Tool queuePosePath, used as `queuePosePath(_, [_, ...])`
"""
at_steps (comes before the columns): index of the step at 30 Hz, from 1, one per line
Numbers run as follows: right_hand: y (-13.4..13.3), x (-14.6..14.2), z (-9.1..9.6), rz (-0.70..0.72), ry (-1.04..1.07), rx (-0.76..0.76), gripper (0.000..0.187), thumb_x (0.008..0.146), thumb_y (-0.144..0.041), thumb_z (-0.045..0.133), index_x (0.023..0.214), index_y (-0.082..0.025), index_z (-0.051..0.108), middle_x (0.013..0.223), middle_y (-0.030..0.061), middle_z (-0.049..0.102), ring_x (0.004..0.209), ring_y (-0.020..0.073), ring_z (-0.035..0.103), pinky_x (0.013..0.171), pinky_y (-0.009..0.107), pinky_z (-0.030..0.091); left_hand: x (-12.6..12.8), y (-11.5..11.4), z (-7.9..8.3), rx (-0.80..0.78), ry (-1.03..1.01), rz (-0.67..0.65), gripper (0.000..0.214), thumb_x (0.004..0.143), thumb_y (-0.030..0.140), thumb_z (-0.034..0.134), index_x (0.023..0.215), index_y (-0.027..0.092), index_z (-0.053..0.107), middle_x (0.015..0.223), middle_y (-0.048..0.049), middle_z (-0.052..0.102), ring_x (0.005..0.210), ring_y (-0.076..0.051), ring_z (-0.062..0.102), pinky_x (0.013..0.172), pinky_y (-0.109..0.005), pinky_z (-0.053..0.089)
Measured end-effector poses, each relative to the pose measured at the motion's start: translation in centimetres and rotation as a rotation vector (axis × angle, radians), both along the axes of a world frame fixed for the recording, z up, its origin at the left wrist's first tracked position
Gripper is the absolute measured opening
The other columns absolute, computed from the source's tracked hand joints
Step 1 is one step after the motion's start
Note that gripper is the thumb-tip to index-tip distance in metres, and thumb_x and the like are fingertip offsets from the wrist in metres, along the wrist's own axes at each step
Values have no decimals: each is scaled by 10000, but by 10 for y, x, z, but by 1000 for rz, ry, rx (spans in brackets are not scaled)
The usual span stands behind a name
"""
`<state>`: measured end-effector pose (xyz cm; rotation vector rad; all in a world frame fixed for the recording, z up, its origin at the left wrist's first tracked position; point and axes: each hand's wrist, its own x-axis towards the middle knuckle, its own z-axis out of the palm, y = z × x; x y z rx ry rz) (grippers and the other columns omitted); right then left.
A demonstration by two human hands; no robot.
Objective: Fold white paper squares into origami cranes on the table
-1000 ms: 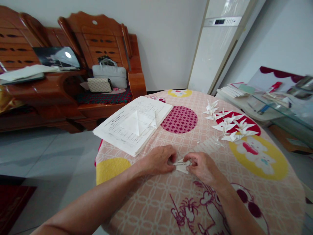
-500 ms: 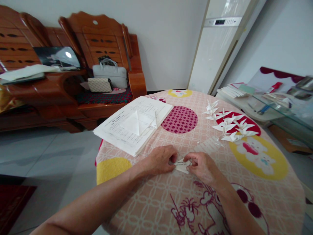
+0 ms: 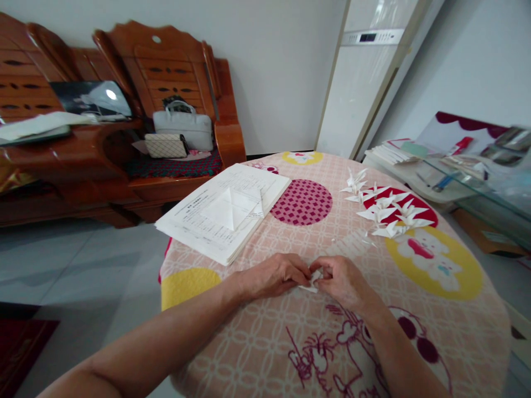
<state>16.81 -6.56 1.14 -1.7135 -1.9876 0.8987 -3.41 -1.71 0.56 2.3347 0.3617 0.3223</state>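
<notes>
Between the left fingers (image 3: pixel 297 271) and right fingers (image 3: pixel 326 266) sits crumpled-looking paper (image 3: pixel 316 276)

Small white folded paper (image 3: pixel 316 276), half-hidden

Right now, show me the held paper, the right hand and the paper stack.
Held paper (image 3: pixel 317 275), head view: uncovered part.
Right hand (image 3: pixel 342 279), head view: its back.
Paper stack (image 3: pixel 191 228), head view: printed top sheet.

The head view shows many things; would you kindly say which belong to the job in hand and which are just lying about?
Likely part of the job:
paper piece between left hand and right hand
folded paper on printed sheets
paper cranes

Probably just lying about:
grey bag
patterned purse
</notes>
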Motion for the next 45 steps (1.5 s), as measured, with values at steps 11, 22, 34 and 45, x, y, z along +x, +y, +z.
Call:
queuePosePath(11, [0,2,2,17,28,-2,253,649,-137,607,854,-207,737,572,-33,557,532,105,460,520,222,301,1,-2,9,119,109,-47,294,904,89,463,1037,228,684,1164,-52,650,1139,-164,554,968,-254,425])
queuePosePath(22, [-1,4,0,35,89,-7,257,633,-113,622,854,-189,730,572,-41,529,531,94,438,510,213,294,1,1,-3,206,-9,-69,242,892,72,483,955,181,689,1109,-71,668,1074,-170,596,902,-246,464])
queuePosePath(34, [-5,24,1,129,160,-190,199,701,-164,571,738,-151,766,586,8,649,542,121,534,501,211,347,-3,3,-5,254,-24,-108,270,872,61,488,1016,190,676,1151,-67,669,1060,-177,602,886,-261,468])
queuePosePath(45, [-16,26,9,229,66,-41,279,801,-199,519,854,-205,792,680,-4,713,599,163,603,543,236,399,-5,10,-1,179,-85,-149,263,868,57,500,992,187,692,1060,-82,710,1043,-171,630,922,-250,467])
